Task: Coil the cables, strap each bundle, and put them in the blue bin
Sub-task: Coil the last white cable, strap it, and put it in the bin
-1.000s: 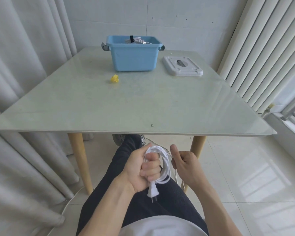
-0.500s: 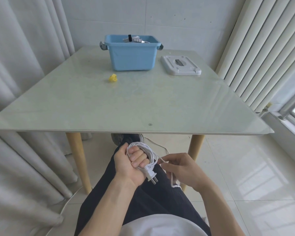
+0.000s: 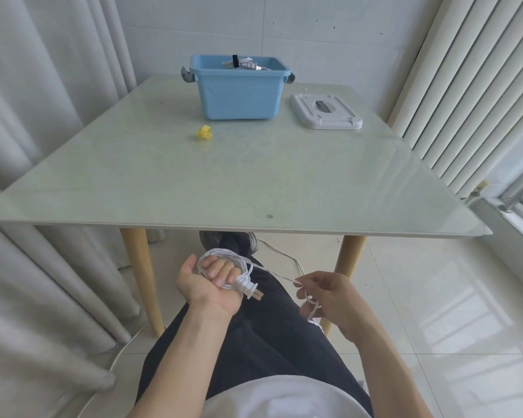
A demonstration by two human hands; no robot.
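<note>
**A:** White cable point(image 3: 224, 268): where does it sit, and who has it?

**B:** Below the near edge of the worktop point(image 3: 254, 182), over my lap. My left hand point(image 3: 207, 285) grips the coil, fingers curled through the loops, with the plug point(image 3: 249, 291) sticking out toward my right. My right hand point(image 3: 323, 295) pinches the loose run, which leads from the coil and trails on to the floor under the worktop.

**A:** What has changed in the last second?

**B:** The left wrist has rolled palm-up, so the plug that hung downward now points sideways. The right hand, then close against the coil, has drawn away to the right and pulled a length of slack taut between the two hands.

**A:** Meaning for the task?

**B:** I judge coiling to be mid-way: that slack looks ready for one more turn, and cable remains on the floor. Strapping has not begun. The small yellow piece point(image 3: 204, 132) left of the worktop's centre may be the strap; I cannot confirm it.

**A:** And the destination?

**B:** The blue bin point(image 3: 239, 95) stands at the far edge, already holding a strapped bundle point(image 3: 242, 64), its white lid point(image 3: 325, 111) laid just to its right.
</note>
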